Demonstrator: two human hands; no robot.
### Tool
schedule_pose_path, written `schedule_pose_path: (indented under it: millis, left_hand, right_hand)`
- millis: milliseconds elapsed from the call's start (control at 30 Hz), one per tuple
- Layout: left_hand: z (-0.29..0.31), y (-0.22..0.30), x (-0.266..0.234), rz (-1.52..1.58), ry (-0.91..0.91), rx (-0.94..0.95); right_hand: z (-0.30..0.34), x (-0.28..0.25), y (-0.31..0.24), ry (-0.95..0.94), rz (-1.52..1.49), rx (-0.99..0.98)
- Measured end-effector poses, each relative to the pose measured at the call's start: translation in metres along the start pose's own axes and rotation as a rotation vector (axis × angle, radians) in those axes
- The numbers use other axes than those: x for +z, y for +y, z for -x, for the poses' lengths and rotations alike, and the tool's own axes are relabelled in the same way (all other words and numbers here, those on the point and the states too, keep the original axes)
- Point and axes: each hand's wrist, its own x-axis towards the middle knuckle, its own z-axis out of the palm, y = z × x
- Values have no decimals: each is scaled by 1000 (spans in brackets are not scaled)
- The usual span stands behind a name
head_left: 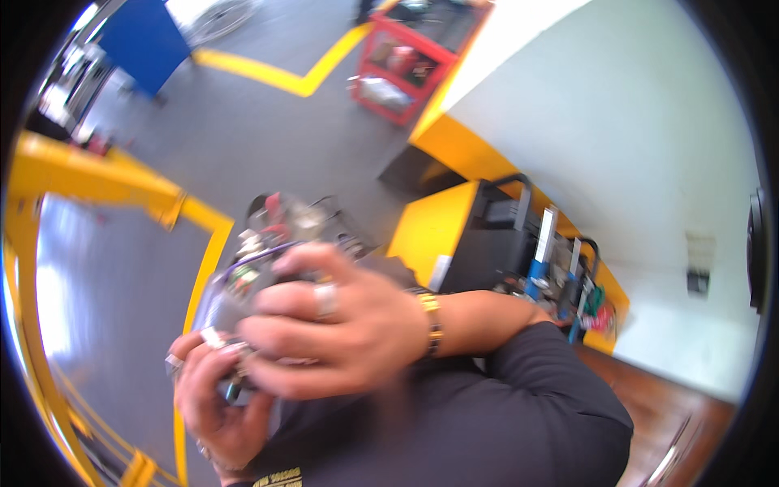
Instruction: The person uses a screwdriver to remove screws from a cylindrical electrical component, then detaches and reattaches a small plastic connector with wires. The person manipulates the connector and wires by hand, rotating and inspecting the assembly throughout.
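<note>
Close in front of my body, my right hand [341,333] is curled with its back toward me. It wears a ring and a gold-and-black bracelet, and its fingertips reach toward the left hand. My left hand [215,398] is bent lower left, rings on its fingers, around a small part with a greenish, metallic look. The right hand's fingers hide most of that part. Just beyond the hands sits a cluttered grey mechanical assembly [312,223] with white fittings and a red piece. A purple hose or wire [260,257] runs across its near side.
A yellow metal frame [97,174] stands at left. A red tool cart [406,61] is at the top. On the right, a yellow-and-black cabinet [434,227] and a rack of tools [544,268] stand by the wall [608,122]. Yellow lines [268,75] mark the grey floor.
</note>
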Motion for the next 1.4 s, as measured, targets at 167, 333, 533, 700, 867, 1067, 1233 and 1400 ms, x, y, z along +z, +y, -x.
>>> schedule_pose_path:
  millis: [167,333,533,700,867,1067,1233,1400]
  left_hand:
    - [5,-29,-18,246,-38,-101]
    - [0,-43,-15,284,-111,13]
    - [-12,-47,-11,318,-145,48]
    - [-15,-50,2,367,-101,13]
    - [-18,-48,-3,359,-135,-31]
    - [-22,-50,-6,398,-170,-25]
    - [-22,-45,-4,429,-160,-16]
    - [-26,-41,-1,554,-193,47]
  right_hand:
    - [18,-14,-13,315,-31,42]
    - [92,-59,-9,411,338,354]
    - [247,-205,-28,368,1253,1273]
    - [343,-240,-88,-128,1202,2117]
    - [369,-239,-100,238,875,2157]
    - [345,-238,-100,89,863,2184]
    - [341,-246,-102,142,968,2102]
    - [328,-265,-104,324,1207,1898]
